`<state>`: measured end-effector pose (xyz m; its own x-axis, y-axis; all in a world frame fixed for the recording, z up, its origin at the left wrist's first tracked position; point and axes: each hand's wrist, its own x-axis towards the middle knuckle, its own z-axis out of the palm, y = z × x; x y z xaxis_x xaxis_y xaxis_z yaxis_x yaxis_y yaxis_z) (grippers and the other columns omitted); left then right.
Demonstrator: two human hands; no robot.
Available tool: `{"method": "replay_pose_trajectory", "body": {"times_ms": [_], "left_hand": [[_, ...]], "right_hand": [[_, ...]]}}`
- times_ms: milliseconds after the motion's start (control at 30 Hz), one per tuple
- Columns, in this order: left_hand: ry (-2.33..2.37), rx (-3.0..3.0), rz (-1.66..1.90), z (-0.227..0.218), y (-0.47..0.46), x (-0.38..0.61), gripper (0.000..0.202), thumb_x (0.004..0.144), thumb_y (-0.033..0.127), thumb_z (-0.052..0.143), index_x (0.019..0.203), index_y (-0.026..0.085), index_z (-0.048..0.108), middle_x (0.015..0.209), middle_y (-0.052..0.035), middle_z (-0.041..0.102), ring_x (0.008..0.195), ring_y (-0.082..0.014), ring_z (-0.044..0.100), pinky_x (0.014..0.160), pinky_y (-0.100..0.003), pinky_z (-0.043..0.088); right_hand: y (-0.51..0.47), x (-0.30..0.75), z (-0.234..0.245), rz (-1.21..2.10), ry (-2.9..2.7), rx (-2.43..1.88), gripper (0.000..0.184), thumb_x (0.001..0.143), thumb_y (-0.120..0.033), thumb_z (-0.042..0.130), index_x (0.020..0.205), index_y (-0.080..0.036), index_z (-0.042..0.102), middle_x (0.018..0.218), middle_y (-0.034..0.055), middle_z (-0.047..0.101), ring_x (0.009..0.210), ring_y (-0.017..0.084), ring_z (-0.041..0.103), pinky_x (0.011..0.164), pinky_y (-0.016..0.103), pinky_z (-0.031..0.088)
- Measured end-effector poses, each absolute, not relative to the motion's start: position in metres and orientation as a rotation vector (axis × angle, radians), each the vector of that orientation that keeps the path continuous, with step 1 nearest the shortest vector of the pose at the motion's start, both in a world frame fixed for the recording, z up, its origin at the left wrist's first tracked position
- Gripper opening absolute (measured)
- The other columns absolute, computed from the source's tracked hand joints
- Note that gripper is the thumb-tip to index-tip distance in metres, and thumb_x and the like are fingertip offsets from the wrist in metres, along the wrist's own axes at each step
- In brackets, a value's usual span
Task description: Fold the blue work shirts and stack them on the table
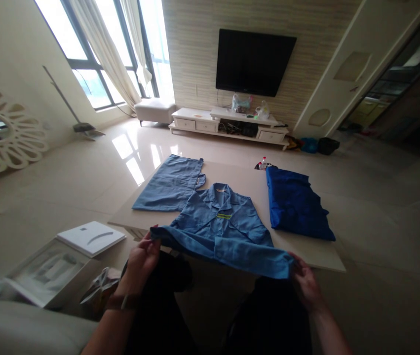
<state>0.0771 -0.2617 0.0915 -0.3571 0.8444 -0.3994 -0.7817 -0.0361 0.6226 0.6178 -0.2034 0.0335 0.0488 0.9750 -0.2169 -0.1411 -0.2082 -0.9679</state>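
At the bottom of the frame my left grip (142,260) is pinched shut on the lower left corner of a light blue work shirt (219,222), and my right grip (306,283), lower right of centre, is closed on the opposite corner of the same hem. The hem is stretched between them and lifted just off the near edge of the tabletop (321,256), above my dark trousers. The rest of the shirt lies flat at the middle of the frame, front up, collar pointing away from me, with a yellow stripe across the chest. To the lower left, on the floor, sit a white box lid (91,237) and an open box (47,273). Further back on the tabletop, a second light blue garment (169,183) lies spread left of the collar, and a folded dark blue garment (294,204) lies to the right. A small bottle (263,162) stands at the far edge. Beyond, a white TV stand (195,121) sits under a wall-mounted television (254,61) at the top centre.
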Motion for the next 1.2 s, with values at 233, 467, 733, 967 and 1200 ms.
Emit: {"method": "replay_pose_trajectory", "body": {"times_ms": [233,467,733,967,1200], "left_hand": [[1.657,0.648,1.642,0.104,-0.214,0.092,0.065,0.059,0.013,0.082,0.123,0.018,0.075,0.097,-0.0056,0.080,0.094,-0.0242,0.073,0.089,-0.031,0.056],[2.245,1.160,1.148,0.100,-0.169,0.049,0.033,0.074,0.026,0.055,0.091,0.017,0.081,0.084,-0.0084,0.078,0.082,-0.0272,0.069,0.071,-0.032,0.048],[2.354,1.106,0.735,0.075,-0.021,0.008,0.032,0.083,0.034,0.051,0.072,0.014,0.073,0.067,-0.0144,0.067,0.077,-0.0304,0.066,0.066,-0.035,0.044],[2.278,1.092,0.658,0.011,0.005,0.020,0.035,0.086,0.036,0.061,0.104,0.009,0.073,0.098,-0.0200,0.075,0.104,-0.0343,0.069,0.087,-0.038,0.050],[2.354,1.437,0.749,0.006,-0.008,0.019,0.070,0.086,0.030,0.065,0.152,0.018,0.048,0.141,-0.0208,0.057,0.124,-0.0348,0.059,0.104,-0.044,0.048]], "right_hand": [[-0.141,0.604,0.069,0.805,-1.377,-1.505,0.041,0.064,-0.041,0.080,0.103,-0.026,0.078,0.103,0.0075,0.080,0.099,0.031,0.075,0.090,0.043,0.059],[-0.081,0.598,0.089,0.557,-1.622,-1.555,0.025,0.076,-0.046,0.065,0.067,-0.022,0.065,0.069,0.0026,0.065,0.068,0.019,0.060,0.063,0.028,0.048],[0.075,0.554,0.061,0.916,-1.362,-1.801,0.035,0.071,-0.052,0.076,0.075,-0.018,0.069,0.055,0.0048,0.062,0.063,0.023,0.063,0.058,0.033,0.050],[0.114,0.544,0.002,0.794,-1.542,-2.077,0.021,0.068,-0.037,0.076,0.059,-0.023,0.063,0.045,0.0021,0.052,0.070,0.028,0.068,0.066,0.034,0.052],[0.118,0.552,-0.013,0.629,-1.836,-2.026,0.060,0.071,-0.028,0.070,0.130,-0.016,0.062,0.122,0.0156,0.066,0.105,0.029,0.066,0.094,0.040,0.053]]}}
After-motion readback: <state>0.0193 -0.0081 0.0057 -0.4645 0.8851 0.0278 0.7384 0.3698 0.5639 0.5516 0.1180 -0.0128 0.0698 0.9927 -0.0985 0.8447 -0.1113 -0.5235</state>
